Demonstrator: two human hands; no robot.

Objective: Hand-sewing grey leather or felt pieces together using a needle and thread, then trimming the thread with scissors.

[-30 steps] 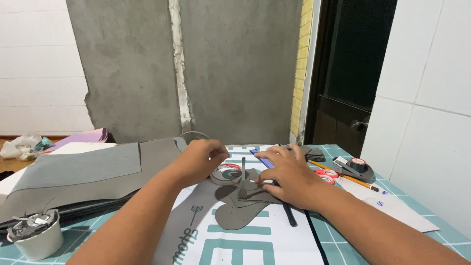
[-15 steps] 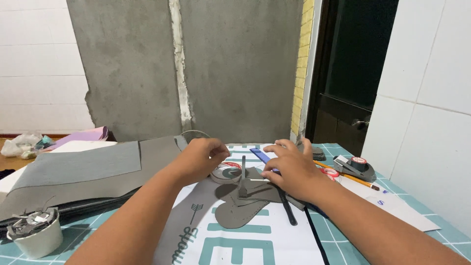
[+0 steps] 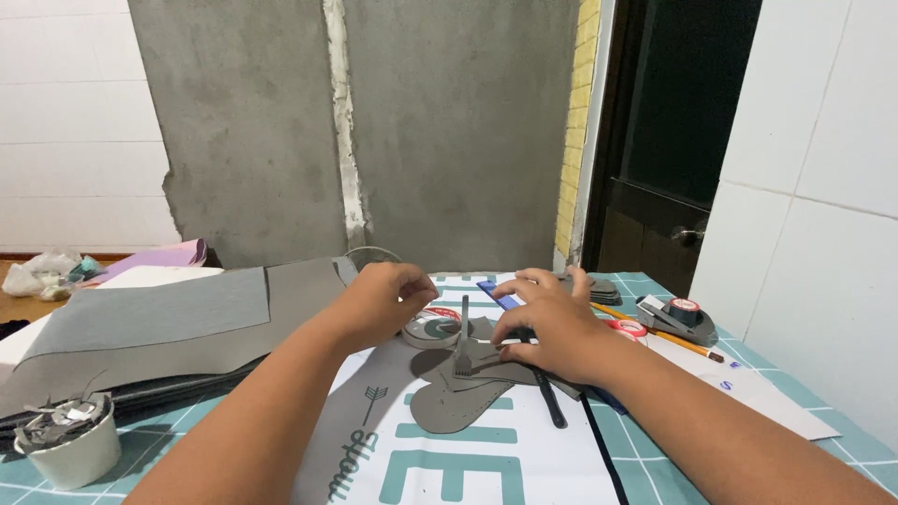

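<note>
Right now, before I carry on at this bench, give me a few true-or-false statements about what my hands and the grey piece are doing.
1. The right hand presses on the grey cut piece. True.
2. A pronged punch stands upright on the piece. True.
3. The left hand grips a hammer. False: no hammer shows; it hovers near a round tin.
4. The white cup is empty. False: it holds grey scraps.

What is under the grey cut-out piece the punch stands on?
The grey piece lies on a white printed sheet, which shows all around it. The right hand presses its far end, hiding that part. The pronged punch stands upright on it.
</note>
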